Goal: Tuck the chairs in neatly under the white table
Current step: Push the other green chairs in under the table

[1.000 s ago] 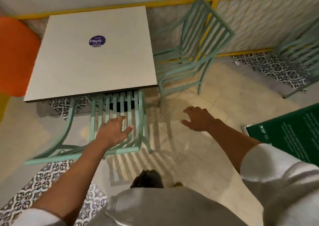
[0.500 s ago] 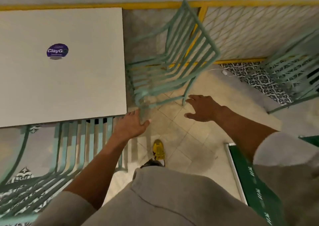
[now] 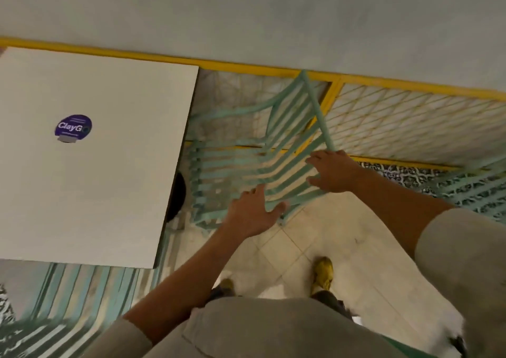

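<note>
And the person has swung across to the second seat! A second ago the left hand (image 3: 253, 215) was leaving the slatted back of the mint-green metal chair (image 3: 68, 300) on the near side of the square white table (image 3: 90, 163); now that chair sits at the table's near edge with only its slats showing below the tabletop, which looks tucked or close to it.

Both hands have closed in on the other mint-green slatted metal chair (image 3: 241, 160), the one standing just beyond the table's right edge, between the table and the yellow lattice railing (image 3: 410, 116). The right hand (image 3: 332, 173) has reached the chair's top rail: its fingers (image 3: 315, 162) are spread and draped over the rail's end, resting on it but not yet curled into a firm grip. The left hand is flat and open, fingers splayed against the lower slats of the backrest, holding nothing.

This chair is still out. Its seat is clear of the tabletop and it stands skewed, backrest angled away toward the railing. So that's one chair down by the look of it and one in hand; the likely job now is to square it up and slide it left under the table. The purple round sticker (image 3: 73, 127) on the tabletop is not involved.
</note>
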`<state>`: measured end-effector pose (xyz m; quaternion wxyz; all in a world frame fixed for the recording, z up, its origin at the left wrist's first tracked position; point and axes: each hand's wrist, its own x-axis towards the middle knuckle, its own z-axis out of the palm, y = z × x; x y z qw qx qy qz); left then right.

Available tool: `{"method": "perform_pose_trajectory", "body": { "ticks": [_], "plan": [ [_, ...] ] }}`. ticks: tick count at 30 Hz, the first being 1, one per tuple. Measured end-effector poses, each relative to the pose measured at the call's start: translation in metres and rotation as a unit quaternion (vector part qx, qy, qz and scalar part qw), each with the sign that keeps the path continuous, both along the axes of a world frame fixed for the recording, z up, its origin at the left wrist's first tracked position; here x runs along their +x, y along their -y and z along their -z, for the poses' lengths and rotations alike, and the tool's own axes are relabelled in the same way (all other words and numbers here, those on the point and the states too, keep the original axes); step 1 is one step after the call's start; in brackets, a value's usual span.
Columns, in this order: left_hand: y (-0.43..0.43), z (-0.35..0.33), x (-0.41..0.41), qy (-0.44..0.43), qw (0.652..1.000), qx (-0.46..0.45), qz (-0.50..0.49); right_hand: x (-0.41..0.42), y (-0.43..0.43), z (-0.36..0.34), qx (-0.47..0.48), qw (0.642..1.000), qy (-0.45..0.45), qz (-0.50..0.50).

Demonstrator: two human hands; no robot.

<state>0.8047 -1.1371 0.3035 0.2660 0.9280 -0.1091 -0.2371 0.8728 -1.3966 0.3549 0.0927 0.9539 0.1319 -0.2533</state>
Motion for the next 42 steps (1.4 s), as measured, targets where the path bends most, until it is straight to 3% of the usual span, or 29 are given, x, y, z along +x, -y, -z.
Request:
{"method": "perform_pose_trajectory", "body": {
  "ticks": [5, 10, 13, 19, 24, 28, 37, 42],
  "plan": [
    [0.099, 0.013, 0.031, 0.014, 0.998, -0.001, -0.053, 0.111, 0.074, 0.02, 0.004, 0.996, 0.008, -0.092],
    [0.209, 0.032, 0.079, -0.009, 0.975, -0.016, -0.22, 0.208, 0.132, 0.042, -0.015, 0.974, 0.014, -0.226],
    [0.268, 0.037, 0.094, -0.02, 0.952, -0.014, -0.304, 0.234, 0.159, 0.054, -0.016, 0.954, 0.02, -0.3],
    [0.345, 0.058, 0.115, -0.08, 0.923, -0.008, -0.377, 0.269, 0.171, 0.065, -0.021, 0.923, 0.011, -0.384],
    [0.362, 0.081, 0.115, -0.104, 0.905, -0.022, -0.412, 0.285, 0.158, 0.073, -0.05, 0.894, 0.015, -0.445],
    [0.357, 0.097, 0.105, -0.065, 0.926, -0.029, -0.37, 0.297, 0.145, 0.076, -0.071, 0.892, 0.026, -0.446],
    [0.29, 0.106, 0.042, -0.077, 0.942, 0.002, -0.327, 0.261, 0.127, 0.092, -0.085, 0.862, -0.021, -0.499],
    [0.281, 0.098, 0.049, -0.086, 0.91, -0.004, -0.405, 0.254, 0.106, 0.098, -0.064, 0.843, -0.051, -0.532]
  ]
}}
